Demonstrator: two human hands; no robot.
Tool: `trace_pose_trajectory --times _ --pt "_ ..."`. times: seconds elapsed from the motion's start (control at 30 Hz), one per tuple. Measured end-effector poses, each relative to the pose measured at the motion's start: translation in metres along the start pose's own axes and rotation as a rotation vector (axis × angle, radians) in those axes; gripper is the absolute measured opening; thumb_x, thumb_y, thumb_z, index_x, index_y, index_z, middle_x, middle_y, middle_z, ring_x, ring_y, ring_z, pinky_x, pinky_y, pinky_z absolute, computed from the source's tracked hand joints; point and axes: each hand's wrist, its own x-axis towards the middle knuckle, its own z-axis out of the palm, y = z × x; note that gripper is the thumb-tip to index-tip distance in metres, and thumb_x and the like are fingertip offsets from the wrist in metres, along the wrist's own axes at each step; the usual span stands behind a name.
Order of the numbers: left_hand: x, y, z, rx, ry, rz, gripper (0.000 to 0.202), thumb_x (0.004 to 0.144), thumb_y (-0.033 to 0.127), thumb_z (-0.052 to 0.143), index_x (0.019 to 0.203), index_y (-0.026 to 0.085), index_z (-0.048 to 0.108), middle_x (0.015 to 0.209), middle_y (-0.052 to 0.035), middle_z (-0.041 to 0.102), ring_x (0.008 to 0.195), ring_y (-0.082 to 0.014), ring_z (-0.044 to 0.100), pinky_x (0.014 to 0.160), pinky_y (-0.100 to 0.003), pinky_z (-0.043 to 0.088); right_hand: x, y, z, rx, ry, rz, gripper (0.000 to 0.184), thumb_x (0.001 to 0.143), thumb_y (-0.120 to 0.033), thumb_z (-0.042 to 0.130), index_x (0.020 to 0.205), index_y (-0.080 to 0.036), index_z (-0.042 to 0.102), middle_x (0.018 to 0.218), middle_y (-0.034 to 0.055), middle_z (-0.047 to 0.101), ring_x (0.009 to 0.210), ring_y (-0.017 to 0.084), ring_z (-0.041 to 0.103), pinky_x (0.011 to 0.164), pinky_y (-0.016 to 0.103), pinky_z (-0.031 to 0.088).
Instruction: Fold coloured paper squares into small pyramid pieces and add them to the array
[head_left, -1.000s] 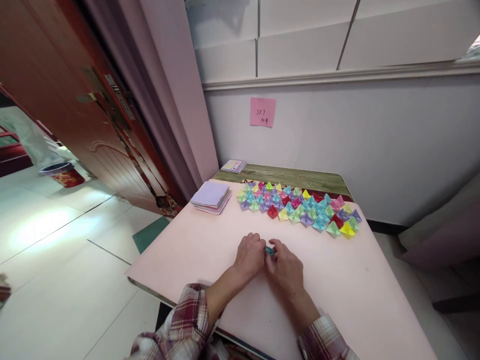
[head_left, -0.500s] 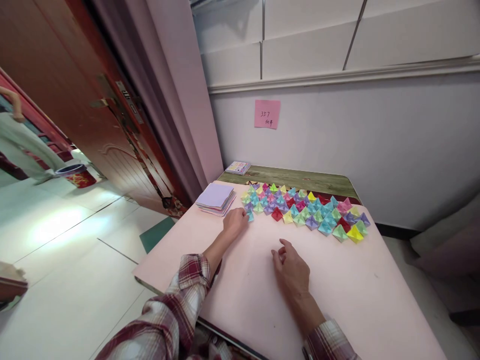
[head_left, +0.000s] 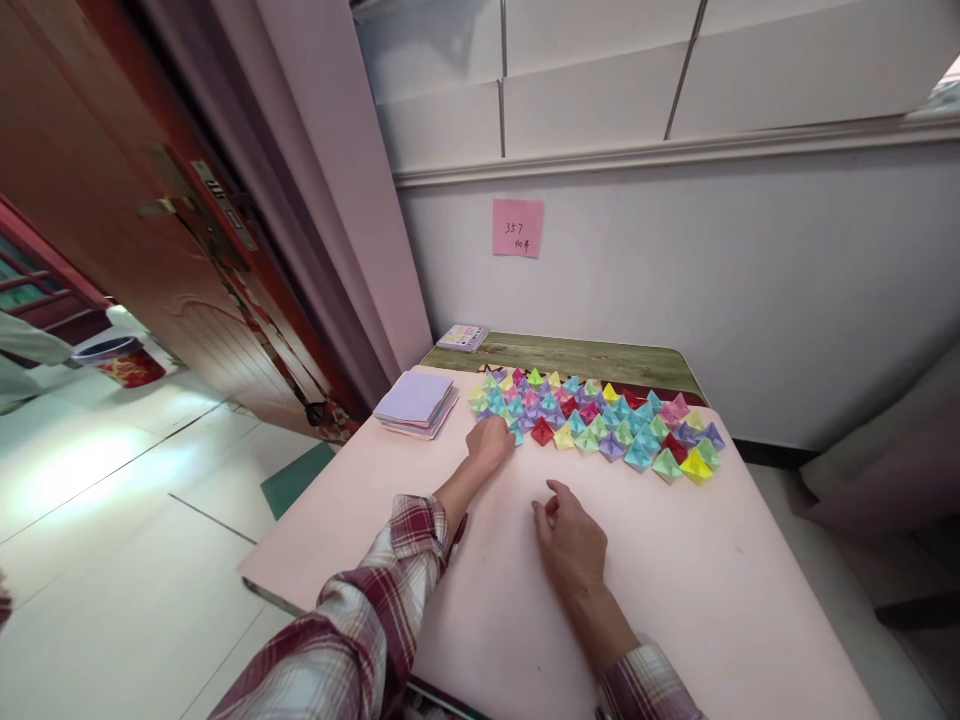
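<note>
My left hand (head_left: 491, 443) reaches forward to the near left end of a spread of several small folded paper pieces (head_left: 600, 420) in many colours. Its fingers are curled down around a teal folded piece (head_left: 517, 436) at the edge of the spread. My right hand (head_left: 571, 535) rests on the pink table top (head_left: 675, 590) nearer to me, fingers loosely curled and apart, holding nothing. A stack of square paper sheets (head_left: 416, 402), lilac on top, lies left of the folded pieces.
A small colourful packet (head_left: 463, 337) lies on the green wooden surface (head_left: 600, 355) behind the pink table. A pink note (head_left: 517, 227) is stuck on the wall. A red-brown door (head_left: 135, 220) stands open at left, with a person partly visible beyond it.
My hands were together on the teal piece a second ago. The left hand has carried it forward to the spread's near left end; the right hand has stayed back, fingers apart.
</note>
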Motion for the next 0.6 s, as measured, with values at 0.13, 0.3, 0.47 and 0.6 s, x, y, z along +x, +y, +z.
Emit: trace_pose_trajectory --times 0.13,0.3,0.47,0.6 --pt "0.002 0.000 0.002 -0.002 0.020 -0.013 0.013 0.074 0.023 0.060 0.063 0.019 0.065 0.076 -0.0073 0.070 0.080 -0.0227 0.065 0.063 -0.028 0.040 0.002 0.000 0.000 -0.010 -0.005 0.003 0.037 0.091 -0.036 0.047 0.125 -0.022 0.054 0.088 -0.0001 0.069 0.072 0.015 0.066 0.061 0.025 0.038" --pt "-0.001 -0.002 0.003 -0.038 0.056 -0.001 0.021 0.077 0.031 0.061 0.060 0.019 0.064 0.072 -0.0073 0.069 0.078 -0.0233 0.064 0.064 -0.029 0.040 0.002 0.000 0.001 -0.012 -0.003 -0.001 0.037 0.091 -0.036 0.047 0.125 -0.021 0.054 0.088 0.0001 0.069 0.072 0.015 0.065 0.062 0.025 0.038" --pt "-0.015 -0.014 -0.001 -0.117 0.124 0.024 0.027 0.086 0.043 0.053 0.077 0.022 0.068 0.080 -0.0063 0.070 0.081 -0.0232 0.064 0.063 -0.028 0.039 0.002 0.001 0.001 0.000 -0.003 -0.003 0.037 0.091 -0.036 0.047 0.124 -0.022 0.054 0.088 0.0002 0.069 0.073 0.015 0.066 0.061 0.025 0.038" --pt "-0.030 -0.028 0.001 -0.189 0.142 0.107 0.022 0.088 0.039 0.051 0.094 0.024 0.067 0.076 -0.0015 0.069 0.077 -0.0182 0.063 0.065 -0.025 0.040 0.002 0.001 0.002 0.004 0.000 -0.006 0.037 0.091 -0.036 0.046 0.124 -0.022 0.055 0.087 0.0004 0.069 0.072 0.015 0.065 0.060 0.025 0.039"
